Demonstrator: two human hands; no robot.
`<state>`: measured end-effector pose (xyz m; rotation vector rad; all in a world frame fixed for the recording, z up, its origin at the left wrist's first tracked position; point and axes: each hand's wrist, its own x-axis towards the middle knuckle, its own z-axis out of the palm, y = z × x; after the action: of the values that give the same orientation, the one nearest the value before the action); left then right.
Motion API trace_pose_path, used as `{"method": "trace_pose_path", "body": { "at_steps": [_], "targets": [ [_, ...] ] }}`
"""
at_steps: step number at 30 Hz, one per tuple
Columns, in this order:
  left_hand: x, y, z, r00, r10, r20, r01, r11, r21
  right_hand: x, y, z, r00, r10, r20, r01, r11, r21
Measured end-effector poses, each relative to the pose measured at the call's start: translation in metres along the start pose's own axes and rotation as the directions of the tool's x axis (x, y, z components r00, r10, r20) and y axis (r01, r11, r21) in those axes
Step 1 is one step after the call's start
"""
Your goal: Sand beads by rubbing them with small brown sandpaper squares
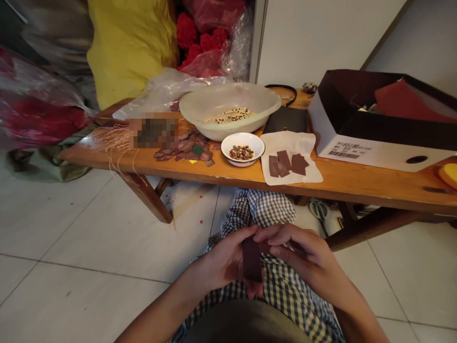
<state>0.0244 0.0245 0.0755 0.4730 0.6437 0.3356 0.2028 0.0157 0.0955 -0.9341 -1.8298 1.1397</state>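
Floor tiles (82, 224) lie beneath a wooden bench (342, 183) and the hand-held brown strip (252, 259).

- Strip (252, 259): plain dark maroon
- Trousers (271, 209): blue-and-white gingham check
- Counter (357, 183): orange-brown wood
- Cut pieces (283, 164): maroon-brown, on a white sheet (307, 174)
- Small bowl (243, 139): white
- Beads (241, 152): mixed red, green and cream
- Box (332, 133): white outside, black inside, with a black-striped white barcode label (342, 150)
- Sheet in box (407, 100): deep red
- Cloth (124, 47): bright yellow
- Flowers (200, 40): red
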Motion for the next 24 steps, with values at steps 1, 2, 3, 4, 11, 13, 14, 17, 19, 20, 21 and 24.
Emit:
{"method": "trace_pose_path", "body": {
  "at_steps": [1,2,3,4,11,13,14,17,19,20,21,24],
  "targets": [
    [0.001,-0.002,-0.001,1.000,-0.005,-0.009,0.005,1.000,-0.009,-0.001,0.000,0.000,1.000,-0.015,-0.004,0.015,0.999,-0.031],
    [0.002,-0.003,-0.002,1.000,0.004,-0.016,-0.004,1.000,-0.022,-0.003,0.001,0.001,0.999,-0.033,-0.009,0.032,0.997,-0.063],
    [0.002,-0.005,-0.002,0.999,0.037,-0.026,-0.039,0.998,-0.046,-0.004,0.002,0.001,0.998,-0.055,-0.020,0.053,0.994,-0.096],
    [0.002,-0.006,-0.001,0.995,0.091,-0.046,-0.094,0.992,-0.085,-0.007,0.003,0.001,0.996,-0.083,-0.036,0.078,0.988,-0.134],
    [0.000,-0.014,0.012,0.815,0.511,-0.273,-0.573,0.782,-0.247,-0.027,0.004,0.016,0.931,-0.252,-0.264,0.113,0.887,-0.448],
    [0.001,-0.018,0.015,0.726,0.617,-0.303,-0.676,0.722,-0.149,-0.030,0.001,0.027,0.901,-0.251,-0.354,0.061,0.881,-0.469],
    [0.003,-0.021,0.018,0.674,0.672,-0.307,-0.724,0.684,-0.093,-0.031,0.000,0.034,0.880,-0.248,-0.406,0.040,0.888,-0.457],
    [0.014,-0.026,0.027,0.516,0.802,-0.301,-0.843,0.538,-0.012,-0.034,-0.002,0.056,0.791,-0.212,-0.573,-0.002,0.937,-0.350],
    [0.023,-0.027,0.033,0.455,0.834,-0.312,-0.884,0.465,-0.044,-0.035,-0.001,0.070,0.741,-0.175,-0.649,-0.010,0.963,-0.271],
    [0.027,-0.025,0.036,0.440,0.835,-0.331,-0.893,0.446,-0.064,-0.036,0.000,0.076,0.730,-0.160,-0.664,-0.012,0.969,-0.246],
    [0.029,-0.024,0.038,0.432,0.827,-0.358,-0.897,0.434,-0.080,-0.036,0.001,0.081,0.735,-0.150,-0.661,-0.011,0.972,-0.234],
    [0.030,-0.015,0.041,0.447,0.761,-0.470,-0.889,0.435,-0.142,-0.038,0.004,0.091,0.779,-0.140,-0.612,-0.028,0.966,-0.257]
  ]
}}
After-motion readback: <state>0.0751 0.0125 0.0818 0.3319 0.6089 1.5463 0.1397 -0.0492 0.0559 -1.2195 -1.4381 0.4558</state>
